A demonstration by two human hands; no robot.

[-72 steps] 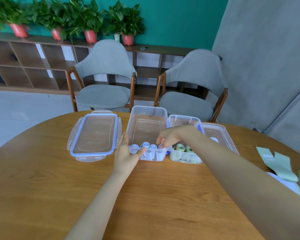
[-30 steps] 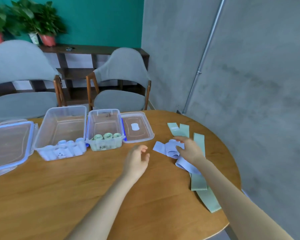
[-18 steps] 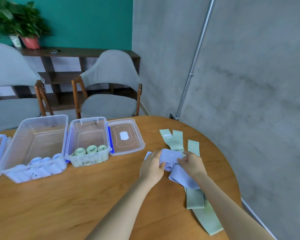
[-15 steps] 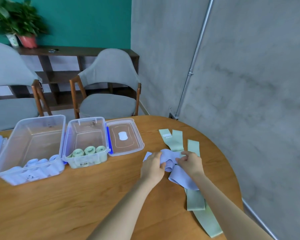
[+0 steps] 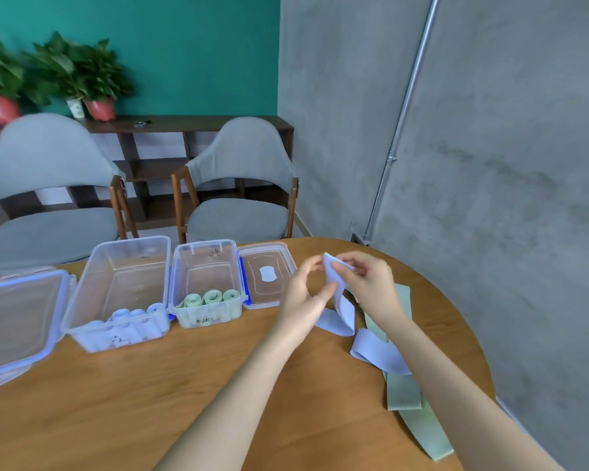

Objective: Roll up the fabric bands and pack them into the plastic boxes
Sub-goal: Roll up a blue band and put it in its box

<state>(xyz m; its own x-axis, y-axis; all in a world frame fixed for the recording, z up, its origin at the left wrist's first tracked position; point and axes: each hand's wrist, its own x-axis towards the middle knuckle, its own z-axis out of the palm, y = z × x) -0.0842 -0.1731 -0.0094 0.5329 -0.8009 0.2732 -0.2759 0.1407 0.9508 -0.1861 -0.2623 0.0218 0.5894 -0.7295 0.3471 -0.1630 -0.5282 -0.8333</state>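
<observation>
— Head view: where is the blue band held?

— Right of centre; its top end is pinched by the left hand and right hand.

— Its long axis?

— Hanging downward to the table; boxes lie left.

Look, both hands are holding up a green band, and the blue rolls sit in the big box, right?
Not quite: in the head view the band pinched by the left hand and right hand is blue, not green. The green bands lie flat on the table. The blue rolls do sit in the big box.
</observation>
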